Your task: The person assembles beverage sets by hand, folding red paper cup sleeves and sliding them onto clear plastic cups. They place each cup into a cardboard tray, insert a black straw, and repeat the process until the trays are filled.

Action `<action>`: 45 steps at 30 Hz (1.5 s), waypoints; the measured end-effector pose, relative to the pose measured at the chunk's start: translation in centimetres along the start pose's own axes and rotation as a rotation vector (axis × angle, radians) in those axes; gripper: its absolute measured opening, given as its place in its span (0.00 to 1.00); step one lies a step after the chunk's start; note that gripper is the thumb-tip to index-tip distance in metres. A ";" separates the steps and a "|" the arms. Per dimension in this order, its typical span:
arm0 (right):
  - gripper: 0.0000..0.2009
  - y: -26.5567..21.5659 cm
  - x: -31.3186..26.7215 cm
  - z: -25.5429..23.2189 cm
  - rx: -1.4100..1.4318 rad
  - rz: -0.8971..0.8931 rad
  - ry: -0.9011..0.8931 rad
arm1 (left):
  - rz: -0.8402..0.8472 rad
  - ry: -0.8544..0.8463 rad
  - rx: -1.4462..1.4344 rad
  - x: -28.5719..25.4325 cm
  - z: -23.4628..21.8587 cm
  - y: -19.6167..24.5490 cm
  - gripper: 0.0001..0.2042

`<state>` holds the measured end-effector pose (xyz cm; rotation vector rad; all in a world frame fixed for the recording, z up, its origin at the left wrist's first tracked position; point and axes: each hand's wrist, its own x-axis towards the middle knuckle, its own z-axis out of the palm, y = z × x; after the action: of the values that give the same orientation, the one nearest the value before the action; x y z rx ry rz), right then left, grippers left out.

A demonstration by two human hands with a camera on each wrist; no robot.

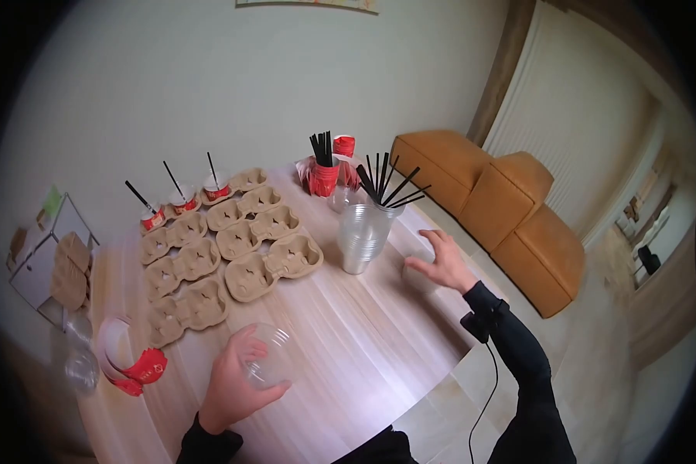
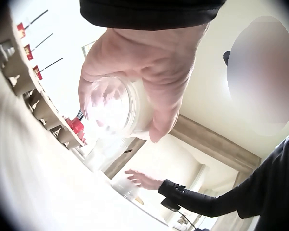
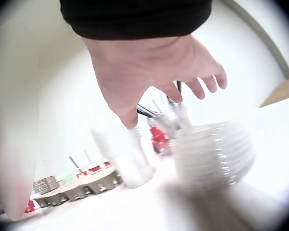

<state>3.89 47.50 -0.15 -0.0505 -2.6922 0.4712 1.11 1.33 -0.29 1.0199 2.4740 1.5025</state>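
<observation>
A clear plastic cup (image 1: pixel 274 352) is gripped in my left hand (image 1: pixel 236 379), above the near part of the table. In the left wrist view the cup's round end (image 2: pixel 108 108) shows between fingers and thumb. My right hand (image 1: pixel 445 267) is spread, fingers apart, on the table's right side. Beneath and just beyond it in the right wrist view stands a low ribbed stack of clear plastic pieces, seemingly lids (image 3: pixel 214 154); nothing is between the fingers. A tall stack of clear cups (image 1: pixel 359 240) stands to the left of that hand.
Cardboard cup carriers (image 1: pixel 182 305) fill the table's left side; red-sleeved cups with straws (image 1: pixel 184 203) sit in the far ones. Black straws (image 1: pixel 383 182) stand in a clear cup, more in a red cup (image 1: pixel 325 179). Red sleeves (image 1: pixel 143 371) lie at the left edge.
</observation>
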 end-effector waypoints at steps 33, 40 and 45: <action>0.41 -25.4 -0.9 9.7 0.613 -0.765 -0.204 | 0.051 0.159 0.109 -0.5 0.7 0.1 0.33; 0.46 -25.9 -2.3 8.8 0.631 -0.581 -0.240 | 0.144 0.195 0.187 -0.1 1.0 -0.1 0.31; 0.37 -19.0 0.1 6.0 0.874 -0.314 0.249 | 0.087 0.229 0.128 -0.2 0.4 -0.1 0.40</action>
<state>2.02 27.68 1.04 0.5093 -1.9969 1.3670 1.35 1.50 -0.63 1.0407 2.7472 1.5855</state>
